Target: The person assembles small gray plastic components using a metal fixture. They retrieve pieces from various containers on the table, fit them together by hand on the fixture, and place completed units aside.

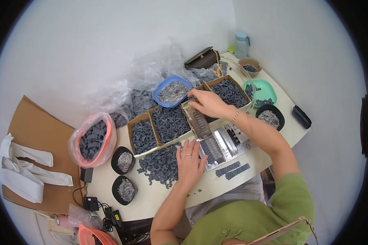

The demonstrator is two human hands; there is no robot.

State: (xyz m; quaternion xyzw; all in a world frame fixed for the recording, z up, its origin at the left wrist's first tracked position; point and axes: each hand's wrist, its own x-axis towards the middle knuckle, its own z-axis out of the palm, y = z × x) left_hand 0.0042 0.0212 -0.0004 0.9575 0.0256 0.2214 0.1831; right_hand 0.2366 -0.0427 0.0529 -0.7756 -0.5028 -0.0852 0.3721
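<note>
My right hand point(210, 105) is closed on the far end of a clear, brownish slotted plastic plate point(200, 125), which tilts up from a metal fixture point(229, 143). Grooved metal rows and a clear strip show on the fixture's bed. My left hand point(189, 163) lies with fingers stretched out at the fixture's left edge, beside a loose pile of small dark grey plastic parts point(159, 165). Whether its fingertips touch the fixture, I cannot tell. In front of the fixture, two rows of joined grey pieces point(233, 170) lie on the table.
Behind stands a divided cardboard box point(141, 154) of grey parts, with a blue basket point(156, 98) of metal pins. Black bowls point(117, 183) sit left; a green tray point(270, 90) and another black bowl point(279, 116) sit right. A bagged pink basket point(110, 139) is far left.
</note>
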